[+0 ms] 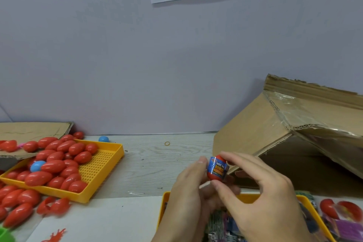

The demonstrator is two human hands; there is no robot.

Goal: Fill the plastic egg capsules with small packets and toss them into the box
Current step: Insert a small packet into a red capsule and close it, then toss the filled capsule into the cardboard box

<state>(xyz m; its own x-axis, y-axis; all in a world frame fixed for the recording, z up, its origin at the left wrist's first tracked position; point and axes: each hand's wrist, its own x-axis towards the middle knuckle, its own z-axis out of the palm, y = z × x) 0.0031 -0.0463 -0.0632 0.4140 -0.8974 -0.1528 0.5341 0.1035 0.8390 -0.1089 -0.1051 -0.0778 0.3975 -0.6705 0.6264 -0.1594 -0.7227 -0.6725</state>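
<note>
We pinch a red egg capsule (217,169) between left hand (188,188) and right hand (261,188) fingers, beside the cardboard box (275,133), above the worktop (157,163).

Single head-worn view, forward and down, close over table (149,163) before wall (137,55)

Egg capsule (216,169) between fingertips of left hand (188,188) and right hand (261,194): glossy red plastic, wrapped in shiny printed film. Loose red eggs (53,166): smooth glossy plastic with bright highlights. Yellow tray (102,165): matt plastic, perforated floor. Box (253,129): matt brown corrugated cardboard, ragged cut edges, shiny wrinkled clear tape across top. Table (157,159): pale wood-grain surface, matt. Wall (137,55): flat matt finish.
</note>
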